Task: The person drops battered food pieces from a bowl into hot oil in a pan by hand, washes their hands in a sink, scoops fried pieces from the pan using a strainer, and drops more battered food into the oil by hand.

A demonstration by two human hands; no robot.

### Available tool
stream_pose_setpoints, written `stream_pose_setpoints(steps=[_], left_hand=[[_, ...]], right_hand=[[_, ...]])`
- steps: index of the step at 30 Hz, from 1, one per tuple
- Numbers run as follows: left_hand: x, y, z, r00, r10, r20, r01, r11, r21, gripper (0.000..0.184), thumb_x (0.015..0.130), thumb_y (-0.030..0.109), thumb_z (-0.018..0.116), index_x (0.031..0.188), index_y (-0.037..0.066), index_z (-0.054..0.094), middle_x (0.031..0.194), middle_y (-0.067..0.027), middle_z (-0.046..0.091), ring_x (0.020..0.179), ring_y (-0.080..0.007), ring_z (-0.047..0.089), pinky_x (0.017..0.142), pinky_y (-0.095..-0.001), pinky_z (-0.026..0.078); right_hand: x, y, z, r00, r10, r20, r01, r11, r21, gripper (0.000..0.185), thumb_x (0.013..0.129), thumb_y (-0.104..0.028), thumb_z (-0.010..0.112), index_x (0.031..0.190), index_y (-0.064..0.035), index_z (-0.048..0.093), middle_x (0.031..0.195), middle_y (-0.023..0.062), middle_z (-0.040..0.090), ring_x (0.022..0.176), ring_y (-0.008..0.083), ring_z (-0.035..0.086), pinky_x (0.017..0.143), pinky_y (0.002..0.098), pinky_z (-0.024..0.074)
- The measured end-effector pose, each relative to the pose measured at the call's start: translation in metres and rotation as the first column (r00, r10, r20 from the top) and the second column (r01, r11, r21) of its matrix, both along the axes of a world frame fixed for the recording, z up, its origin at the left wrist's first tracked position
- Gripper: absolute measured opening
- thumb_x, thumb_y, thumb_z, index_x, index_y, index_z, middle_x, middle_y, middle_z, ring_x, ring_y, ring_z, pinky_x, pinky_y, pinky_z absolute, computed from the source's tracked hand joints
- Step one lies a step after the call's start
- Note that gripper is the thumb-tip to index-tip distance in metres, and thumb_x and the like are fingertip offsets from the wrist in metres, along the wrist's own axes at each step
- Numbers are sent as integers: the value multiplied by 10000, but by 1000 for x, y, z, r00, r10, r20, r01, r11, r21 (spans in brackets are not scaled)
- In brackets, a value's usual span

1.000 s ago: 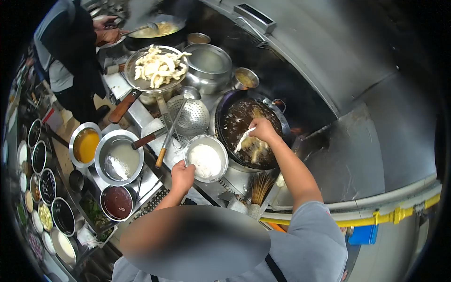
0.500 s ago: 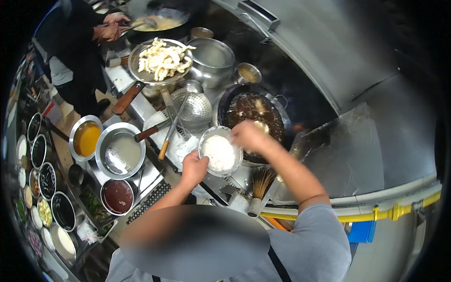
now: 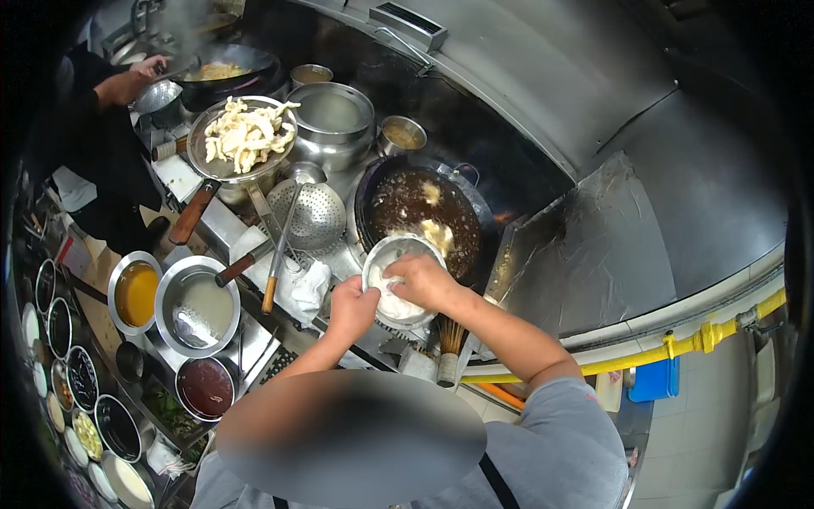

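My left hand (image 3: 352,310) grips the left rim of a metal bowl (image 3: 397,246), thumb over the edge. White, batter-like food (image 3: 388,303) lies in the bowl. My right hand (image 3: 424,282) reaches into it, fingers curled down against the white food; what the fingertips hold is hidden. Just behind the bowl, a wok (image 3: 366,208) contains dark, bubbling oil (image 3: 398,191). A pale battered piece (image 3: 437,234) floats near the bowl, and another piece (image 3: 431,193) is farther back.
A strainer heaped with pale fried strips (image 3: 248,136) stands at the back left. Nearby are a perforated ladle (image 3: 309,216), a lidless steel pot (image 3: 331,153) and a bamboo brush (image 3: 450,339). Sauce pans (image 3: 206,386) line the left. Another person's hand (image 3: 127,85) works at a second wok.
My right hand has moved from the bowl's right edge beside the wok down into the bowl. The pale piece in the oil shows more clearly. The whole view has shifted.
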State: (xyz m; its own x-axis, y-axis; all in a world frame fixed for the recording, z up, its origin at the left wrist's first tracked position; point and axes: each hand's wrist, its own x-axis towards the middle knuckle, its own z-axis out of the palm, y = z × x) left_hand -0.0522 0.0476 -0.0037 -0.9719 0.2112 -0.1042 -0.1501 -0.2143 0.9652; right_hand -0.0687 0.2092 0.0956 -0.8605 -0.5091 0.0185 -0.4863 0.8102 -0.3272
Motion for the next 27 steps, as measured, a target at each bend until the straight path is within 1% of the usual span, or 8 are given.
stream_pose_setpoints(steps=[5, 9, 15, 20, 21, 23, 26, 27], left_hand=[[-6, 1, -24, 994, 86, 63, -91, 993, 75, 203, 801, 24, 530, 925, -45, 675, 822, -94, 698, 736, -137, 640, 678, -276, 504], [-5, -20, -19, 956, 152, 252, -151, 988, -23, 217, 802, 25, 526, 942, -60, 668, 842, -106, 696, 728, -134, 635, 672, -271, 500], [7, -47, -25, 947, 276, 166, -265, 960, -87, 198, 790, 4, 526, 937, -50, 648, 790, -69, 667, 650, -114, 599, 609, -251, 480], [15, -66, -59, 928, 307, 212, -275, 947, -168, 222, 789, -19, 515, 959, -59, 651, 876, -78, 685, 726, -120, 619, 677, -252, 492], [17, -66, -59, 923, 340, 181, -319, 938, -132, 181, 787, 18, 539, 908, -53, 655, 808, -71, 675, 681, -112, 599, 636, -252, 477], [20, -67, -57, 917, 354, 184, -346, 935, -76, 170, 792, 51, 557, 877, -50, 663, 769, -73, 672, 651, -108, 586, 613, -264, 471], [19, -66, -39, 921, 335, 197, -328, 942, -70, 182, 797, 44, 549, 897, -50, 669, 782, -71, 676, 656, -107, 588, 619, -270, 476], [17, -63, -27, 925, 315, 210, -310, 949, -57, 175, 801, 39, 544, 889, -47, 669, 768, -56, 675, 647, -105, 586, 607, -271, 475]], right_hand=[[-8, 16, 44, 953, -302, 35, 303, 941, -153, 258, 731, -42, 662, 986, -23, 693, 982, 174, 688, 869, 277, 676, 809, 329, 524], [-45, 46, 44, 916, -397, -57, 368, 888, -276, 214, 761, -110, 657, 951, -18, 688, 910, 221, 673, 887, 363, 661, 820, 399, 514], [-110, 66, -20, 881, -472, -38, 473, 881, 33, 256, 718, -233, 740, 864, -29, 689, 857, 217, 661, 859, 388, 633, 815, 433, 499], [-174, 99, -108, 853, -521, 27, 505, 837, 212, 224, 721, -151, 684, 917, -48, 713, 939, 209, 675, 921, 339, 647, 882, 402, 491], [-190, 111, -124, 886, -458, -77, 464, 861, 208, 235, 712, -177, 698, 908, -49, 720, 917, 213, 676, 902, 335, 657, 843, 395, 504], [-188, 101, -111, 883, -417, -216, 445, 890, 100, 222, 730, -151, 657, 908, -36, 723, 921, 216, 678, 892, 342, 664, 838, 379, 515], [-142, 51, -29, 906, -391, -161, 396, 918, -4, 194, 758, -102, 611, 891, -37, 737, 915, 181, 693, 892, 351, 659, 837, 389, 515], [-119, 28, -7, 888, -444, 124, 450, 893, -27, 187, 747, -105, 625, 885, -46, 737, 901, 177, 692, 890, 348, 659, 827, 394, 518]])
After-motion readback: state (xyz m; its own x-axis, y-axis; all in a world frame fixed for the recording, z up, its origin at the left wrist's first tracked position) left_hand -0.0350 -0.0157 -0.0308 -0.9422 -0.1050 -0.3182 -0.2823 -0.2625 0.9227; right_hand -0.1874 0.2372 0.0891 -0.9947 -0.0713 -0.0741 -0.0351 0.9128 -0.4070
